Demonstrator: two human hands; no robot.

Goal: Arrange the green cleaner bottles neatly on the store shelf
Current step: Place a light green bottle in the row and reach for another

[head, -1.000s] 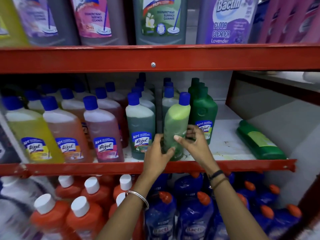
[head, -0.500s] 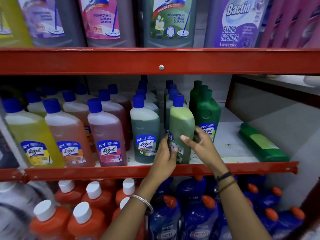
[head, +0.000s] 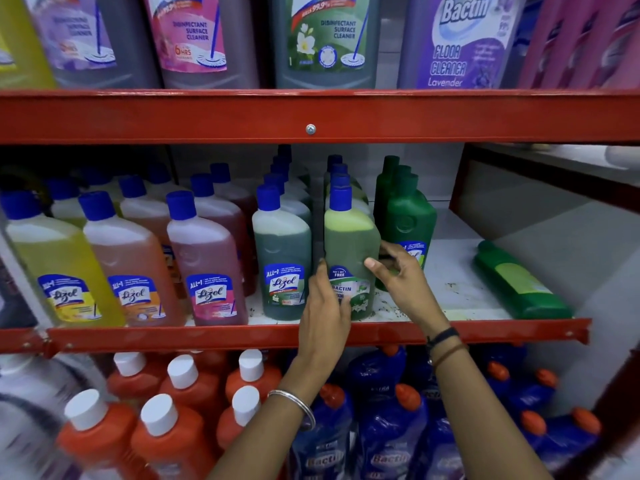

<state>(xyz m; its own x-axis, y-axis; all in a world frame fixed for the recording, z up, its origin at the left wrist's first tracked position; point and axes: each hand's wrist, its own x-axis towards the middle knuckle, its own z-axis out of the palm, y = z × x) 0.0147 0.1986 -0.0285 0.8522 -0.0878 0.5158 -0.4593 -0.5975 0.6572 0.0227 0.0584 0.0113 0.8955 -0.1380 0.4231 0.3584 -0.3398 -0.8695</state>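
Observation:
A light green cleaner bottle [head: 349,244] with a blue cap stands upright at the front of the middle shelf [head: 242,336]. My left hand [head: 323,303] grips its lower left side. My right hand [head: 398,271] holds its right side with fingers on the label. More blue-capped green bottles stand in a row behind it. Dark green bottles [head: 410,220] stand just to its right, partly hidden by my right hand. Another dark green bottle [head: 519,282] lies on its side at the right end of the shelf.
A darker green Lizol bottle [head: 282,261] stands just left of the held one, then pink, orange and yellow bottles [head: 52,258]. Large bottles fill the upper shelf. Orange bottles [head: 173,427] and blue bottles [head: 391,431] sit below. Bare white shelf board [head: 453,271] lies between the dark green bottles.
The light green bottle went from tilted left to upright on the shelf, label now facing front. Both hands stayed on it, and the view moved closer.

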